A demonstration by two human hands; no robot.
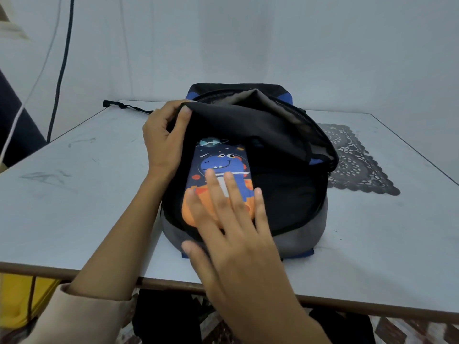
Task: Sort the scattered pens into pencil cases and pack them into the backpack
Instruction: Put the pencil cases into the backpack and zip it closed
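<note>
Backpack [293, 234] is laid flat on the white table [74, 194], its main compartment unzipped. Inside, on the left, a dinosaur-printed pencil case [223, 160] is seen lying with its long axis running from the near edge toward the far wall. The black flap [236, 120] is gripped and lifted by the left hand [164, 137]. The case is pressed by the right hand [233, 219], fingers straight and spread. A dark lace mat [357, 157] is seen beside the bag.

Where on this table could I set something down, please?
The left stretch of the table, from the backpack to the left edge, is bare; so is the near right corner before the lace mat. The backpack's mouth is crowded: left hand grips its flap, right hand lies on the pencil case.
</note>
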